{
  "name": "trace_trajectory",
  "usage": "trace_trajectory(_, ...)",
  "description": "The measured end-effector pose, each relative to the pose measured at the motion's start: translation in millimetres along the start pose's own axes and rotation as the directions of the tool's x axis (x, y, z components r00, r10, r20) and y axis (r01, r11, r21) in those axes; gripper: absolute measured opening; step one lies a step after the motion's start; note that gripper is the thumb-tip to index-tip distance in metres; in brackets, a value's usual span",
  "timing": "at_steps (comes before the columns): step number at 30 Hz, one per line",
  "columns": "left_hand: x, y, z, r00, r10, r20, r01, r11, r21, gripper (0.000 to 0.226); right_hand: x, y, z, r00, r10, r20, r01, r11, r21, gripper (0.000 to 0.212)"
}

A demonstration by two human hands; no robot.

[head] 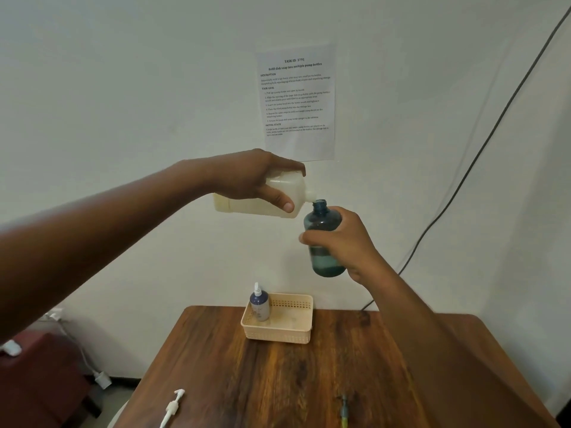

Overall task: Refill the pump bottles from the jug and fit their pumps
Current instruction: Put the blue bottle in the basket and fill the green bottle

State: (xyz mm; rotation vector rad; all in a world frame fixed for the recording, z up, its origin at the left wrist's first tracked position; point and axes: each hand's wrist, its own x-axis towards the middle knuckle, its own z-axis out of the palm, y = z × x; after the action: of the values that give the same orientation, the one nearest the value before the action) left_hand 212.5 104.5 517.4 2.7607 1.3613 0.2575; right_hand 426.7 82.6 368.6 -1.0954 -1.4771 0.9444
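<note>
My left hand point(247, 177) grips a translucent white jug point(290, 193), tipped on its side high above the table. The jug's spout touches the open mouth of a blue pump bottle point(323, 220). My right hand point(343, 245) holds that bottle upright around its middle; some liquid shows at its bottom. A white pump point(172, 407) lies on the table near the front left edge. A second, dark pump point(343, 410) lies near the front right. In the beige basket point(296, 332) stands a purple bottle point(259, 304) with its pump fitted.
The wooden table point(247, 381) stands against a white wall with a printed sheet point(298, 100) taped on it. A dark cable point(463, 180) runs down the wall at the right. A dark red stool point(40, 366) and plugs sit on the floor at the left.
</note>
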Motion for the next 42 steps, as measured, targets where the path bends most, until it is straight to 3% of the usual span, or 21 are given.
trace_trajectory(10,-29.0,-15.6,25.9,0.984,-0.061,-0.170,0.009,0.956,-0.292,0.063,3.0,-10.5,13.5,0.999,-0.010,-0.033,0.013,0.995,0.094,0.052)
trace_trajectory(14,-47.8,-25.4,45.1,0.972,-0.111,-0.209,-0.010,0.861,-0.508,0.049,2.6,-7.0,20.8,0.999,0.006,-0.052,0.000,0.994,0.110,0.054)
trace_trajectory(17,-62.4,-36.3,64.3,0.966,-0.156,-0.206,-0.004,0.787,-0.616,0.050,1.3,-1.8,28.8,0.998,0.006,-0.055,0.001,0.994,0.114,0.050)
trace_trajectory(30,-135.9,-97.5,174.8,0.924,-0.377,-0.065,0.165,0.546,-0.822,0.053,-7.0,66.0,102.2,0.999,0.038,-0.028,-0.038,0.999,-0.009,0.056)
trace_trajectory(33,-150.8,-107.9,198.9,0.912,-0.407,-0.056,0.189,0.538,-0.821,0.051,-8.9,80.1,113.8,0.999,0.036,-0.034,-0.037,0.999,-0.023,0.065)
trace_trajectory(38,-188.3,-134.9,258.6,0.872,-0.481,0.092,0.331,0.440,-0.835,0.057,-23.7,116.8,152.3,0.997,0.072,0.034,-0.069,0.995,-0.071,0.068)
trace_trajectory(42,-212.8,-155.9,295.5,0.837,-0.526,0.148,0.410,0.425,-0.807,0.066,-30.1,140.4,177.4,0.992,0.100,0.073,-0.095,0.993,-0.069,0.071)
